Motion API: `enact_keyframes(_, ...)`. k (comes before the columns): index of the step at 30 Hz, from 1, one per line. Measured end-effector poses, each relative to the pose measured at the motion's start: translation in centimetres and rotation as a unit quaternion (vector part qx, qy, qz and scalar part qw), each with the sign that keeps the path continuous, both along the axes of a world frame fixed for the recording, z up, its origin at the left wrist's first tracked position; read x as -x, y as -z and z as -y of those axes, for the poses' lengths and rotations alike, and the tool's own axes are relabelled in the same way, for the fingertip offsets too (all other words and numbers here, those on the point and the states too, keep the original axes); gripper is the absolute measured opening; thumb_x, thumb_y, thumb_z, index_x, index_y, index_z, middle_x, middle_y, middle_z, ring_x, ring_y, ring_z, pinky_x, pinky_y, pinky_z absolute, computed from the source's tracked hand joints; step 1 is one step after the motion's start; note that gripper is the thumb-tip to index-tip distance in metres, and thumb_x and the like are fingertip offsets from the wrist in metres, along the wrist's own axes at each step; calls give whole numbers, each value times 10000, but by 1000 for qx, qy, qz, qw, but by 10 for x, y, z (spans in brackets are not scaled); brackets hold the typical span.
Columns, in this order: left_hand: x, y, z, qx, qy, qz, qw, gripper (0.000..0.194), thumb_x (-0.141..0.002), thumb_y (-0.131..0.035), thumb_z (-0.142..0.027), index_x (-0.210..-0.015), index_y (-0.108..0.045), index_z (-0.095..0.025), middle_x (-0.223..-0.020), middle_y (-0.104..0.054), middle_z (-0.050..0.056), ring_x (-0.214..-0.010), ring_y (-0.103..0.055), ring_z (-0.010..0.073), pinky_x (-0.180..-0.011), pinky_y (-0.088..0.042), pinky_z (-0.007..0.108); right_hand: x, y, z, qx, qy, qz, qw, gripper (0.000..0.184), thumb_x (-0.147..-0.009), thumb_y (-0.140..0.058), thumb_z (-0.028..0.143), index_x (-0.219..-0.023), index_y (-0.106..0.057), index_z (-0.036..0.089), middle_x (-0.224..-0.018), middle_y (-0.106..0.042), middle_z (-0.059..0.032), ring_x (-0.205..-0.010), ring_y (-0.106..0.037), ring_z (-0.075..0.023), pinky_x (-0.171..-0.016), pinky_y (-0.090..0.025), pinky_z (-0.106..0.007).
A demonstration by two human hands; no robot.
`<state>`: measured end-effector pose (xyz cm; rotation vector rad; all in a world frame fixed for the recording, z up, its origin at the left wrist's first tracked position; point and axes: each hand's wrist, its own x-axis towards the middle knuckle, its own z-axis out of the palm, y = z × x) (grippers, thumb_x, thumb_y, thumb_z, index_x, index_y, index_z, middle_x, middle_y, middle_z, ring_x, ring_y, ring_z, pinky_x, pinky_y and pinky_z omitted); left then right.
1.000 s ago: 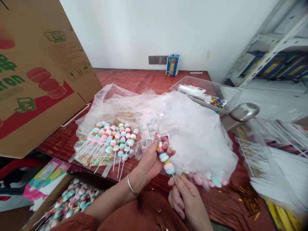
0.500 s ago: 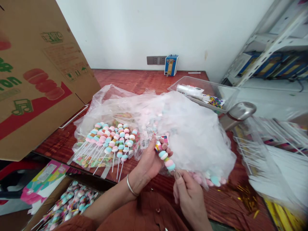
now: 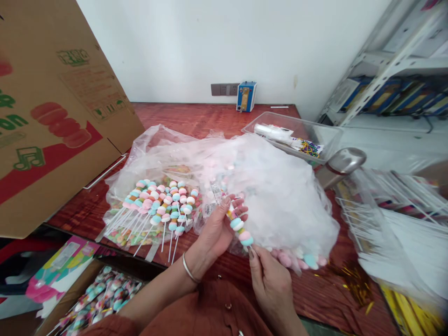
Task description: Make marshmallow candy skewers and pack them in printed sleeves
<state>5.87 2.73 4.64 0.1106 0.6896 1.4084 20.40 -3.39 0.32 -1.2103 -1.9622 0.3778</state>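
A marshmallow skewer (image 3: 241,228) in pink, blue, white and yellow slants between my two hands above the front of the table. Its upper end is in my left hand (image 3: 220,228), thumb and fingers closed on it and on what looks like a clear wrapper (image 3: 216,190). My right hand (image 3: 271,277) pinches the lower end, just below the last blue marshmallow; the stick there is mostly hidden by the fingers. To the left, several similar marshmallow skewers (image 3: 164,200) lie in a row on bags of coloured candy (image 3: 129,235), their white sticks pointing toward me.
A large clear bag of marshmallows (image 3: 283,196) covers the middle of the table (image 3: 168,114). Behind it are a plastic tray (image 3: 329,133) and a blue device (image 3: 246,96). A steel flask (image 3: 341,165) and bagged white sticks (image 3: 395,242) stand right. Cardboard boxes (image 3: 66,116) are left.
The small printed card behind my left fingers no longer shows clearly. My left fingers have shifted slightly around the skewer's top. The whole view has moved a little; both hands keep their hold.
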Motion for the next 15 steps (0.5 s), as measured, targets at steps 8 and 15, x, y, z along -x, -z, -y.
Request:
enact_keyframes(8,4,2,-5,5,-25,30,999,124,-816,-706,-200,-774,-610,-133,-719,-585,0,-659,-596,109,-755,-540,290,-2,-4,-7,-183,50,130,973,146,-934,-559,174,-1011,-672,120,-680,-719,-52,-545,-616,-176,-606,-427,-297)
enact_keyframes(15,-4,7,-4,-15,-4,26,1000,232,-815,-716,-344,-801,-592,-148,-693,-551,-21,-645,-575,106,-818,-540,337,3,-6,0,171,-22,-136,976,265,-984,-441,320,-812,-596,190,-554,-582,12,-461,-509,-120,-462,-369,-237)
